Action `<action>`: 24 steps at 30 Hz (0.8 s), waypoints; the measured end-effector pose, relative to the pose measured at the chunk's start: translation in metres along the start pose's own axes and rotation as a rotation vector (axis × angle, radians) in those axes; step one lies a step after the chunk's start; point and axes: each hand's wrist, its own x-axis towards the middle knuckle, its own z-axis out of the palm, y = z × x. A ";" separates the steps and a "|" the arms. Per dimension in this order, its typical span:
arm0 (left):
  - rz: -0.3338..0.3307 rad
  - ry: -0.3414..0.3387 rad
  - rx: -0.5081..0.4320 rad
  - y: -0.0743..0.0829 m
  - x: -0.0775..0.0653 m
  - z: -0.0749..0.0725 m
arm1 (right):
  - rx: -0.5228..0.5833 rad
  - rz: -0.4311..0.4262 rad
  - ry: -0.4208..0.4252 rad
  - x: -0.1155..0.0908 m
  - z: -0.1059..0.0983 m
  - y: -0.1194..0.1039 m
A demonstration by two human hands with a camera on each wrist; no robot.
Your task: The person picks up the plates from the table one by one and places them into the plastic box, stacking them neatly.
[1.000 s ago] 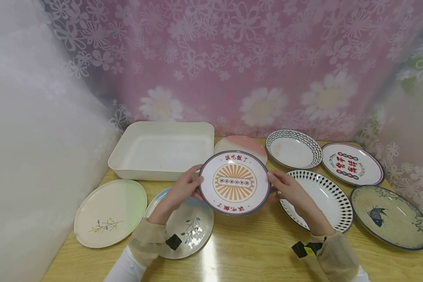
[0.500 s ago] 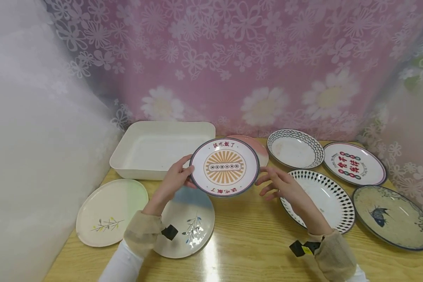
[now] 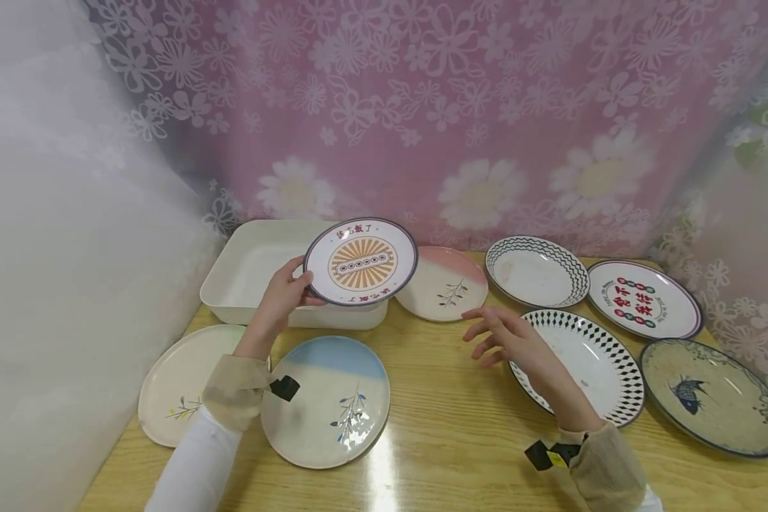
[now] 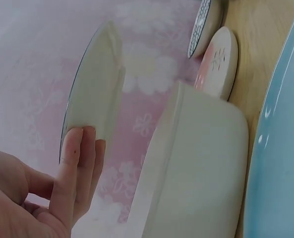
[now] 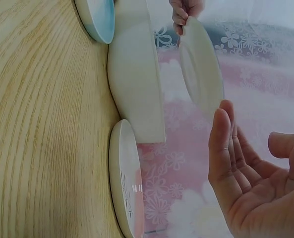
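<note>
1. White with a dark rim, a sunburst plate (image 3: 361, 262) tilts in our left hand (image 3: 281, 295), thumb on its face and fingers beneath, raised above the level of a cream tub (image 4: 201, 163).
2. Our right hand (image 3: 505, 340) holds nothing, fingers loosely spread in the air near a diamond-rimmed plate (image 3: 585, 363).
3. Lower and nearer us than our left hand, a blue-edged plate (image 3: 320, 402) and a green-edged plate (image 3: 173, 380) lie on the wooden table (image 3: 435, 427).
4. Beyond and between our hands sits a pink-edged plate (image 3: 438, 281).
5. To the right of our right hand lie a wavy-rimmed dish (image 3: 536, 272), a red-lettered plate (image 3: 643, 299) and a fish plate (image 3: 713, 395).
</note>
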 end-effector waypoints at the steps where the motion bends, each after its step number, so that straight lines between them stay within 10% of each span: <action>1: -0.005 0.012 -0.007 0.001 0.003 -0.003 | 0.003 -0.003 0.006 0.000 0.000 0.000; 24: -0.160 0.109 0.115 -0.016 0.046 -0.025 | 0.008 -0.036 0.154 -0.004 0.008 0.002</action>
